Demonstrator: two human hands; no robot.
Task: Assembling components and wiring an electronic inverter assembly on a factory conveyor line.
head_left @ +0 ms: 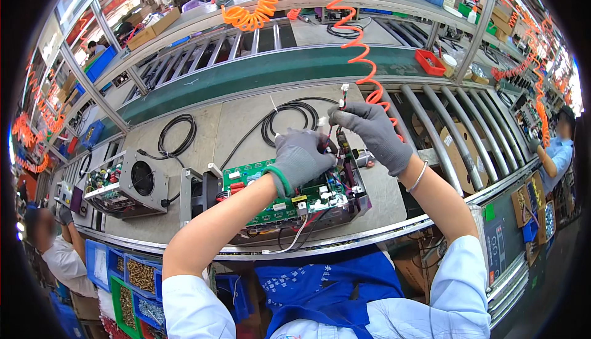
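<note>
Open chassis [337,215]: green circuit board [251,170] in. Right hand [363,127] pinches wire lead [344,95], connector unmated. Left hand [303,156] curled, hold unclear. White cable [294,245] loose.

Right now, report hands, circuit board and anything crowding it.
Left gloved hand over green circuit board; right hand pinching wires; coiled black cable close behind.

From my remote seat I see the unit [286,219] lying open-topped on the bench [385,200], its long side along the front edge. Its green board [271,218] carries white and red parts, with loose wiring toward the right end. There, thin wires [345,95] rise above it, tipped by a white plug [345,87].
</note>
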